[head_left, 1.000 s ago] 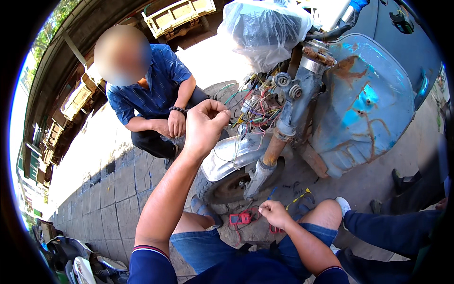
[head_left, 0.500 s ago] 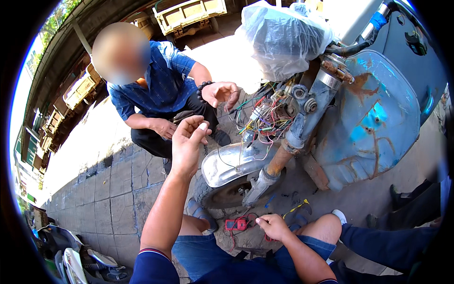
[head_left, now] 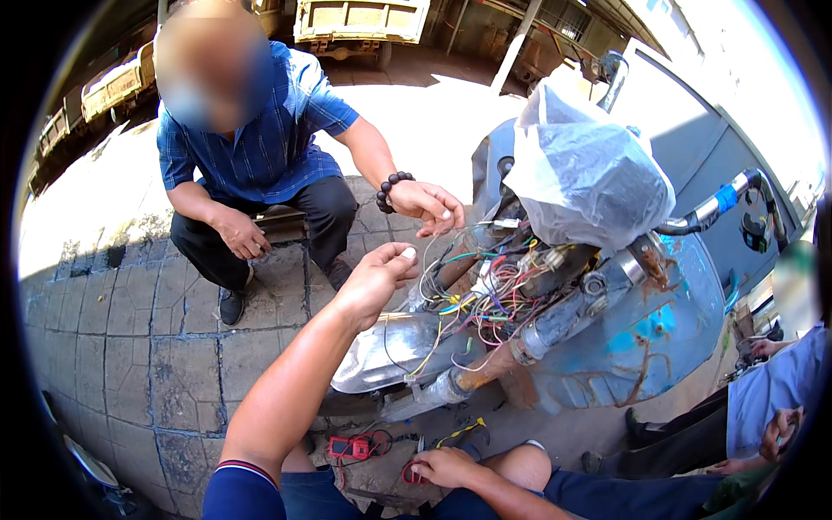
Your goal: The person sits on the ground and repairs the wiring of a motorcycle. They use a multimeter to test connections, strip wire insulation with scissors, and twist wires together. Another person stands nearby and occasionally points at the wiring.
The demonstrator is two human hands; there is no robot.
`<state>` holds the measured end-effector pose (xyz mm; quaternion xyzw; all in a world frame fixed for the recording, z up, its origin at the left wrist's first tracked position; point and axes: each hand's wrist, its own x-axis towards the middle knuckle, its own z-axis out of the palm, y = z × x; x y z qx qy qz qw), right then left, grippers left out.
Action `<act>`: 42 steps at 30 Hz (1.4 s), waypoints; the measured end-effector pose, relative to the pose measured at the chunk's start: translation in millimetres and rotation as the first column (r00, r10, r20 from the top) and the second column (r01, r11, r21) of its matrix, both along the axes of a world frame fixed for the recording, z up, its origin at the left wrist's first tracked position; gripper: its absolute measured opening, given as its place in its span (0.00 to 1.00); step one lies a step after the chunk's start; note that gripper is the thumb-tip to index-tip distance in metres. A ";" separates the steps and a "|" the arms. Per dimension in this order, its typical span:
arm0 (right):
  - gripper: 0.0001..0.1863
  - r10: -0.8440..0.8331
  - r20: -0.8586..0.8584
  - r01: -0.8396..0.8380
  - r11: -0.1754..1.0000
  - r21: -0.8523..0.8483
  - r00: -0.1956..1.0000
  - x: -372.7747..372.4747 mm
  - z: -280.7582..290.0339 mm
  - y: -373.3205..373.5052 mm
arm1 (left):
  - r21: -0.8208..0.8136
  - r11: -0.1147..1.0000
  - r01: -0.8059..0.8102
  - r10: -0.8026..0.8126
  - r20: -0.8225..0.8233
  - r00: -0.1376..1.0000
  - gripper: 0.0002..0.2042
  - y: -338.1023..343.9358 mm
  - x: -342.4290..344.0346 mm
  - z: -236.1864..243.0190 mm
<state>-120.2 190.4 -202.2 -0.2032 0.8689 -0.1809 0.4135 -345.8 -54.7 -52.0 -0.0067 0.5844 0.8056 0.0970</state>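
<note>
My left hand [head_left: 379, 283] is raised in front of the motorcycle, over its silver front fender [head_left: 394, 348]. Its fingers are curled and pressed to the thumb; whatever is between them, if anything, is hidden. Close by on the right hangs a tangle of coloured wires [head_left: 498, 290], spilling from the motorcycle's front. Low down by my knee, my right hand [head_left: 452, 469] is closed, with a red test lead [head_left: 408, 473] at its fingertips. On the ground left of it lies a red multimeter [head_left: 348, 447] with its leads looped around.
A person in a blue shirt [head_left: 290, 130] squats opposite, one hand [head_left: 426, 208] held out near the wires. A plastic bag [head_left: 594, 169] covers the motorcycle's headlight area, beside a rusty blue leg shield [head_left: 641, 347]. Other people [head_left: 771, 399] are at the right. Yellow trucks [head_left: 360, 22] stand behind.
The view has swung, so the motorcycle sits lower and the squatting person appears larger. My left hand stays raised near the wires. My right hand has shifted rightward from the multimeter, closer to the red lead.
</note>
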 end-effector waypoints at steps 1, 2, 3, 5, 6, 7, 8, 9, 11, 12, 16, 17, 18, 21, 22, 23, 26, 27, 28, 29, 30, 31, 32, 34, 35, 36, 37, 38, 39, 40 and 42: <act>0.22 0.019 0.002 -0.019 1.000 0.022 1.000 -1.9 -7.8 -0.6 | 0.088 0.996 0.034 -0.038 0.045 0.998 0.17 1.6 -8.0 1.0; 0.21 0.047 0.029 -0.049 0.997 0.063 0.998 -3.0 -20.6 -3.1 | 0.105 0.990 0.095 -0.102 0.058 0.993 0.14 1.6 -11.2 4.4; 0.21 0.074 0.065 -0.080 0.992 0.093 0.995 -3.0 -31.4 -10.8 | 0.149 0.981 0.120 -0.126 0.034 0.991 0.13 -1.0 -10.5 4.2; 0.20 0.199 0.108 -0.211 0.969 0.125 0.974 -2.6 -54.6 -20.3 | 0.231 0.958 0.171 -0.172 -0.016 0.985 0.12 -5.9 -2.5 0.0; 0.19 0.251 0.116 -0.266 0.955 0.131 0.961 2.1 -68.2 -23.7 | 0.279 0.947 0.157 -0.147 -0.059 0.987 0.11 -7.8 5.4 -1.5; 0.18 0.303 0.125 -0.319 0.938 0.136 0.945 5.6 -81.2 -25.2 | 0.274 0.947 0.165 -0.144 -0.095 0.985 0.11 -10.0 11.4 -2.2; 0.17 0.313 0.140 -0.329 0.937 0.113 0.939 5.4 -82.0 -28.9 | 0.272 0.948 0.163 -0.132 -0.127 0.983 0.11 -14.2 17.7 -4.3; 0.17 0.305 0.121 -0.316 0.944 0.091 0.945 4.4 -86.6 -28.4 | 0.279 0.945 0.171 -0.128 -0.166 0.978 0.11 -14.8 21.6 -2.9; 0.17 0.299 0.094 -0.304 0.952 0.043 0.950 8.2 -95.4 -27.4 | 0.315 0.941 0.125 -0.074 -0.169 0.983 0.10 -13.1 30.7 8.0; 0.17 0.293 0.106 -0.301 0.951 0.066 0.950 2.7 -84.1 -31.8 | 0.307 0.944 0.123 -0.058 -0.211 0.976 0.09 -13.1 32.9 16.9; 0.18 0.204 0.121 -0.215 0.973 0.083 0.971 -11.3 -57.4 -43.0 | 0.428 0.899 0.093 0.016 -0.245 0.969 0.08 -7.9 46.9 17.7; 0.19 0.166 0.118 -0.175 0.982 0.067 0.979 -10.4 -55.5 -44.5 | 0.466 0.881 0.087 0.030 -0.238 0.971 0.08 -7.1 50.1 17.5; 0.19 0.162 0.109 -0.169 0.984 0.058 0.981 -9.5 -57.5 -43.3 | 0.449 0.889 0.093 0.018 -0.236 0.972 0.09 -6.4 51.6 19.6; 0.20 0.175 0.108 -0.179 0.983 0.028 0.979 -9.9 -45.5 -40.6 | 0.434 0.897 0.078 0.024 -0.225 0.974 0.11 -10.6 59.2 25.7; 0.20 0.203 0.126 -0.206 0.978 0.012 0.971 -9.8 -34.3 -38.2 | 0.440 0.894 0.086 0.020 -0.231 0.973 0.12 -11.8 61.1 25.9; 0.21 0.227 0.136 -0.228 0.974 -0.007 0.964 -12.5 -14.7 -37.5 | 0.441 0.891 0.104 0.003 -0.234 0.972 0.12 -10.3 63.0 24.5; 0.17 0.139 0.356 0.040 0.891 -0.452 0.924 -27.2 72.7 -35.5 | 0.440 0.888 0.133 -0.019 -0.253 0.967 0.12 -8.4 63.3 16.8; 0.16 0.084 0.350 0.137 0.817 -0.561 0.933 -38.5 121.6 -40.1 | 0.442 0.888 0.129 -0.009 -0.263 0.965 0.13 -9.2 61.5 15.4; 0.14 -0.106 0.169 0.189 0.760 -0.622 0.980 -48.5 163.4 -42.5 | 0.438 0.891 0.117 0.008 -0.274 0.962 0.13 -12.1 61.9 15.2; 0.13 -0.325 -0.012 0.230 0.694 -0.682 0.946 -56.0 197.0 -45.5 | 0.445 0.887 0.125 0.002 -0.274 0.962 0.13 -10.1 61.1 14.5; 0.11 -0.635 0.053 0.447 0.480 -0.755 0.771 -59.7 217.6 -52.4 | 0.453 0.881 0.136 -0.007 -0.275 0.961 0.13 -7.5 60.7 15.3; 0.10 -0.776 -0.012 0.379 0.322 -0.868 0.631 -75.3 233.3 -64.4 | 0.452 0.881 0.137 -0.007 -0.277 0.961 0.13 -7.4 61.7 15.4; 0.10 -0.832 -0.049 0.344 0.282 -0.895 0.553 -89.2 251.7 -73.4 | 0.475 0.868 0.143 -0.005 -0.280 0.960 0.13 -5.5 61.4 15.6; 0.10 -0.869 -0.100 0.326 0.286 -0.901 0.485 -110.0 261.4 -83.8 | 0.486 0.858 0.164 -0.020 -0.288 0.957 0.13 1.5 60.4 18.1; 0.10 -0.865 -0.096 0.333 0.289 -0.898 0.492 -118.9 259.8 -87.0 | 0.489 0.857 0.164 -0.018 -0.290 0.957 0.13 2.1 60.3 19.5; 0.09 -0.860 -0.085 0.352 0.294 -0.888 0.503 -125.6 258.8 -91.2 | 0.485 0.860 0.159 -0.016 -0.286 0.958 0.14 2.4 60.7 21.0; 0.09 -0.855 -0.075 0.371 0.300 -0.879 0.513 -130.2 257.9 -93.4 | 0.482 0.862 0.155 -0.014 -0.283 0.959 0.14 2.7 61.6 22.8; 0.07 -0.853 -0.091 0.367 0.315 -0.875 0.514 -133.5 255.2 -93.7 | 0.476 0.867 0.148 -0.011 -0.277 0.961 0.14 1.7 62.2 23.5; 0.07 -0.853 -0.082 0.375 0.310 -0.874 0.515 -134.0 254.6 -94.2 | 0.465 0.874 0.143 -0.001 -0.292 0.956 0.15 1.5 62.5 24.0; 0.07 -0.853 -0.073 0.382 0.306 -0.872 0.516 -133.8 254.4 -94.5 | 0.453 0.881 0.139 0.008 -0.308 0.952 0.15 2.0 62.7 24.7; 0.07 -0.853 -0.078 0.372 0.305 -0.877 0.516 -133.5 250.4 -93.2 | 0.432 0.892 0.131 0.022 -0.332 0.943 0.16 3.5 62.6 25.6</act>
